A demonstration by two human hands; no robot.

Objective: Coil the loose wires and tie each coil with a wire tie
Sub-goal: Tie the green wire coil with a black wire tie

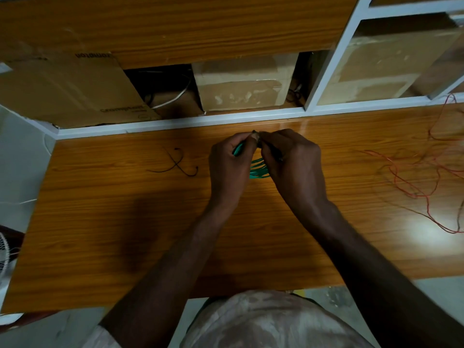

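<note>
A green wire coil (258,169) hangs between my hands above the wooden desk (125,209). My left hand (229,167) grips the coil's left side, green strands showing between its fingers. My right hand (292,162) holds the coil's right side, with a thin dark wire tie showing below its fingers. The fingertips of both hands meet at the top of the coil and pinch something small there. Two black wire ties (177,164) lie crossed on the desk to the left. A loose red wire (416,179) sprawls tangled over the desk's right side.
Cardboard boxes (246,81) fill the white-framed shelf behind the desk. A white rail (175,121) edges the back of the desk. A white fan (3,252) stands off the left edge. The floor shows below the front edge.
</note>
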